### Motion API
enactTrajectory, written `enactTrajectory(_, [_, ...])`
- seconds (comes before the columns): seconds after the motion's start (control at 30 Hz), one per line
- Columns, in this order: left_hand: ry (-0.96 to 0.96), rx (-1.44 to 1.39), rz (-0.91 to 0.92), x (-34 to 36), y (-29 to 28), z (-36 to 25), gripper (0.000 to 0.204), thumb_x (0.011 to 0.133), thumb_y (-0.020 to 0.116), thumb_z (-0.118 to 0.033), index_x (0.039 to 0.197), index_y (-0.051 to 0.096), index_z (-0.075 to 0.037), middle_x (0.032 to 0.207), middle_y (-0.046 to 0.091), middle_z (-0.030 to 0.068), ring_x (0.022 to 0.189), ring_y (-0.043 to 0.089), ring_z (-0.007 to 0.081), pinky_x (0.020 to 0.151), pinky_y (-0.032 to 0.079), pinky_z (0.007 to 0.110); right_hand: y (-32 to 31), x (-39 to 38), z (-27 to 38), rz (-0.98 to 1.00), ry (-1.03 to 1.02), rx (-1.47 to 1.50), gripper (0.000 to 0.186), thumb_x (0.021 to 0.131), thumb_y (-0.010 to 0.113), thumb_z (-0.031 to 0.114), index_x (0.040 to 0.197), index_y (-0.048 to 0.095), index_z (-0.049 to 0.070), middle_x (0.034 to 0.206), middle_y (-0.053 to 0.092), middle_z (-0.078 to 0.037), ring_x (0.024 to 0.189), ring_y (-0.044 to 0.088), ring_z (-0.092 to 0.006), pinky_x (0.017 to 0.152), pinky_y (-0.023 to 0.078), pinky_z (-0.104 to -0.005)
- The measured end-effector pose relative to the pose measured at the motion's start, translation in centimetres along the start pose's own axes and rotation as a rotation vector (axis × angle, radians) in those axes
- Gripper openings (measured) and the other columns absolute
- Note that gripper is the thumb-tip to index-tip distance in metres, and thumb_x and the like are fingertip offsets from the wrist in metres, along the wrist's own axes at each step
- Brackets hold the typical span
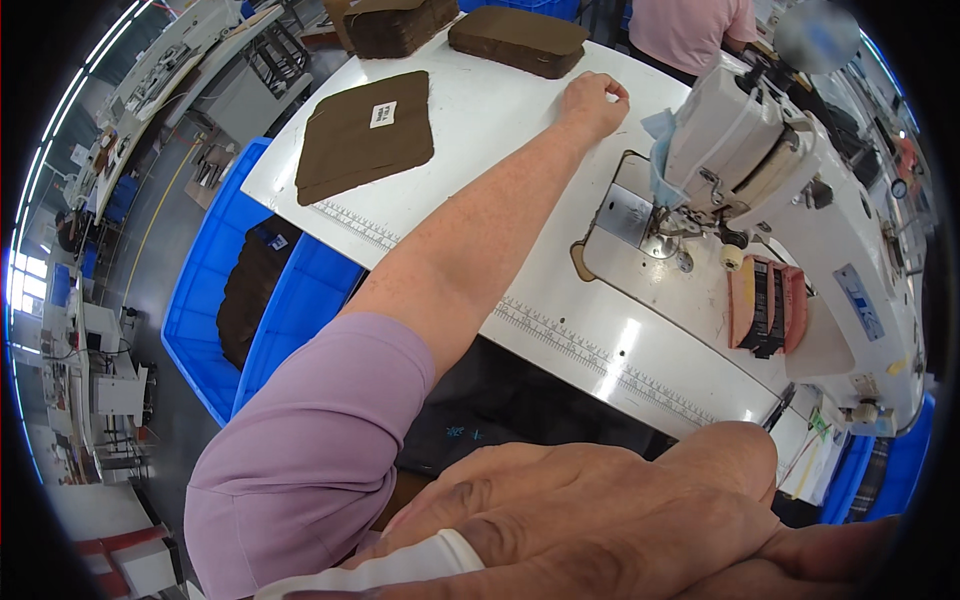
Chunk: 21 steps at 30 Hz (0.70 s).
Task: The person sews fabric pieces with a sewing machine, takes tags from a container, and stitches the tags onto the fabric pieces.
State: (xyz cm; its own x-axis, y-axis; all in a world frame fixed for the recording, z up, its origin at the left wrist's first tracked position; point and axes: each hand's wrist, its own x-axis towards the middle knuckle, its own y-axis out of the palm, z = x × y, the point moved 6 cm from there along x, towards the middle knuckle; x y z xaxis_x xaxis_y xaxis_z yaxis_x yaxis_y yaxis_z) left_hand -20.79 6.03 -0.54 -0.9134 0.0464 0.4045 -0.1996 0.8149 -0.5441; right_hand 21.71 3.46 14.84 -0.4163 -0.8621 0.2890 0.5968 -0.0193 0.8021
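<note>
My left arm, in a light purple sleeve, reaches across the white sewing table (540, 270). At its far side, my left hand (597, 104) has its fingers curled in toward the thumb; whatever they hold, if anything, is too small to make out. A folded stack of brown fabric pieces (517, 40) lies just left of it. To the right stands a white sewing machine (725, 140). Very close, my right hand (610, 515) stretches leftward with its back showing. A white sleeve-like cover (410, 562) is around one finger, and the fingertips are partly cut off.
Brown fabric panels (350, 150) with a white label lie on the table's left part, near another brown stack (400, 28). Blue bins (205, 290) beside the table hold brown fabric. A pink-and-black pad (765, 305) rests by the machine. Another person (690, 35) sits beyond.
</note>
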Motion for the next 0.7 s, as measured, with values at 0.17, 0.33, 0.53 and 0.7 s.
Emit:
enactTrajectory(0.17, [-0.003, 0.016, 0.009, 0.3, 0.2, 0.4, 0.016, 0.082, 0.079, -0.030, 0.094, 0.081, -0.019, 0.114, 0.070, 0.0092, 0.107, 0.068, 0.0271, 0.096, 0.053, 0.039, -0.1, 1.4, 0.0, 0.048, 0.033, -0.001, 0.089, 0.105, 0.040, 0.064, 0.162, 0.023, -0.002, 0.162, 0.034, -0.027, 0.153, 0.034, -0.0385, 0.124, 0.029, -0.0514])
enactTrajectory(0.33, [-0.008, -0.003, 0.009, 0.1, 0.5, -0.1, 0.014, 0.081, 0.079, -0.030, 0.091, 0.081, -0.019, 0.114, 0.070, 0.0100, 0.110, 0.067, 0.0276, 0.098, 0.053, 0.039, -0.2, 2.0, 0.0, 0.111, 0.037, 0.006, 0.087, 0.105, 0.040, 0.063, 0.162, 0.024, -0.002, 0.161, 0.034, -0.027, 0.153, 0.034, -0.0386, 0.124, 0.029, -0.0513])
enactTrajectory(0.53, [-0.031, 0.020, 0.027, 0.2, 0.5, 0.3, 0.014, 0.081, 0.079, -0.029, 0.090, 0.081, -0.019, 0.111, 0.071, 0.0104, 0.108, 0.068, 0.0284, 0.097, 0.053, 0.039, -0.1, 1.6, 0.4, 0.134, 0.006, -0.008, 0.086, 0.106, 0.040, 0.061, 0.161, 0.025, -0.002, 0.160, 0.035, -0.028, 0.152, 0.035, -0.0386, 0.124, 0.029, -0.0512])
enactTrajectory(0.7, [0.051, -0.005, 0.010, 0.8, -0.1, 1.0, 0.017, 0.081, 0.079, -0.031, 0.089, 0.079, -0.016, 0.105, 0.071, 0.0118, 0.104, 0.068, 0.0316, 0.096, 0.054, 0.042, -0.1, 0.7, 0.6, 0.003, -0.084, -0.025, 0.084, 0.106, 0.040, 0.060, 0.161, 0.025, -0.002, 0.160, 0.036, -0.029, 0.152, 0.036, -0.0386, 0.125, 0.029, -0.0511])
